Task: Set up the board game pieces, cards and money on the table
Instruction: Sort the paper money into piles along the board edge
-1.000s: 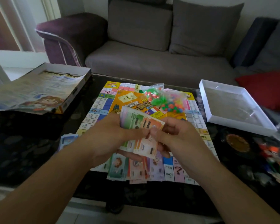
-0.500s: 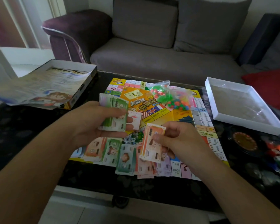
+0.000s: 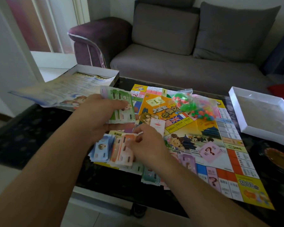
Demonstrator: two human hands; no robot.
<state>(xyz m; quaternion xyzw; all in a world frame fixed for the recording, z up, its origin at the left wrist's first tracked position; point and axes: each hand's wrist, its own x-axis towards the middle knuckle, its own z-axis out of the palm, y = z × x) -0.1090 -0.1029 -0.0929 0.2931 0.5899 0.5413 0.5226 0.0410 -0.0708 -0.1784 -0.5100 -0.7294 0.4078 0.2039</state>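
My left hand (image 3: 97, 117) grips a wad of green notes (image 3: 120, 106) above the game board (image 3: 203, 145) on the tabletop (image 3: 31, 128); my right hand (image 3: 147, 145) pinches an orange note (image 3: 125, 145) onto the orange pile (image 3: 123, 154).

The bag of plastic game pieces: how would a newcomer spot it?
Start at the colourful game board on the dark table. Near its far edge, toward the sofa, lies the bag of plastic pieces. It is the only clear, lumpy thing there, filled with green and orange bits; everything around it is flat paper.
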